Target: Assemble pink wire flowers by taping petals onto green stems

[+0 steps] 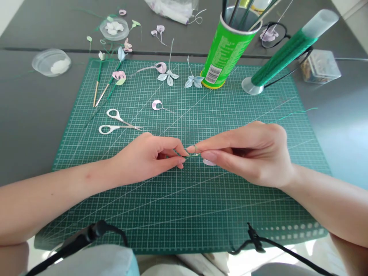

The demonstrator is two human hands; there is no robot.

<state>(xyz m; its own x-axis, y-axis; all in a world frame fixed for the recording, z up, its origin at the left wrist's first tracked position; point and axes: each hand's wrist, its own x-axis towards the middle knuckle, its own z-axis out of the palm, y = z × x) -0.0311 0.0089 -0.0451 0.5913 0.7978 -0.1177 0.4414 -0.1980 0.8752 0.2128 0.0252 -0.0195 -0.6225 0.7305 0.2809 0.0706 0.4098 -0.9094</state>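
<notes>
Over the middle of a green cutting mat [172, 214], my left hand [149, 155] pinches a thin green stem [192, 155] between thumb and fingertips. My right hand [253, 153] meets it from the right, thumb and index finger pressed together, with a loop of green thread [196, 148] at the index fingertip. A pale lilac petal [209, 162] peeks out below the right thumb; the rest of it is hidden. White-handled scissors [119, 122] lie partly spread, beyond my left wrist. Farther up the mat is a single lilac looped petal [156, 105] on a wire.
A green can [222, 53] of tools and a tall green-wrapped tube [287, 53] stand at the back. Pale blue flowers [168, 77], wrapped flower stems [99, 78] and plastic dishes [51, 62] lie behind. A clear box [320, 66] sits at right. Black cords [255, 239] hang near the front edge.
</notes>
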